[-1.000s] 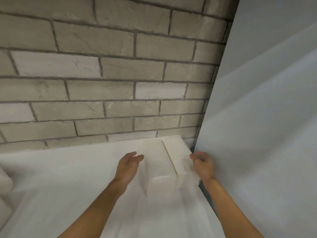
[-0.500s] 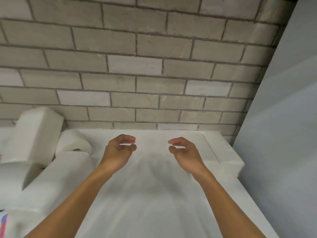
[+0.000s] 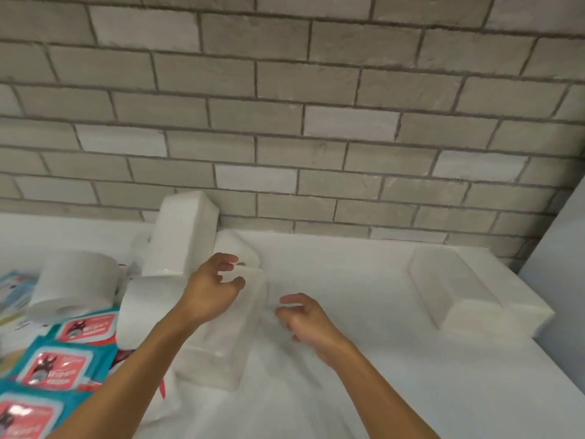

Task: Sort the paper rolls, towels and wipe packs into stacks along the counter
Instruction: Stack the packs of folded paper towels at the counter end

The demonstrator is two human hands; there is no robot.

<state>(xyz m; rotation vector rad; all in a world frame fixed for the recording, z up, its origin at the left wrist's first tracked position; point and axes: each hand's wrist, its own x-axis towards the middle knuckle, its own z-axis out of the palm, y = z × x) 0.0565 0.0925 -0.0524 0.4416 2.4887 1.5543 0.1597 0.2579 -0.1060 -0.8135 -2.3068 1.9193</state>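
Head camera showed my left hand (image 3: 215,286) hovering over the far end of a clear-wrapped towel pack (image 3: 228,343). Its fingers and thumb were loosely curved with a gap between them and gripped nothing. I could not tell whether the fingertips touched the wrap. My right hand (image 3: 304,318) hung just to the right of that pack, above the bare white tabletop (image 3: 364,384), with its fingers also loosely curled and empty.

The towel pack lay flat near the middle of the tabletop, its long side running away from me. Just beside it on the left lay a paper roll (image 3: 148,305) on its side. Behind that roll a tilted pack (image 3: 180,236) stood on end, its top close to the brick wall (image 3: 285,122). A second roll (image 3: 72,286) lay further left, above the wipe packs (image 3: 60,365), teal with red labels, which spread across the near left corner. The rounded edge of a third roll (image 3: 243,248) showed just beyond my left fingers.

Well apart to the right, two stacked packs (image 3: 456,280) sat side by side in the corner where the wall met a grey panel (image 3: 563,248).
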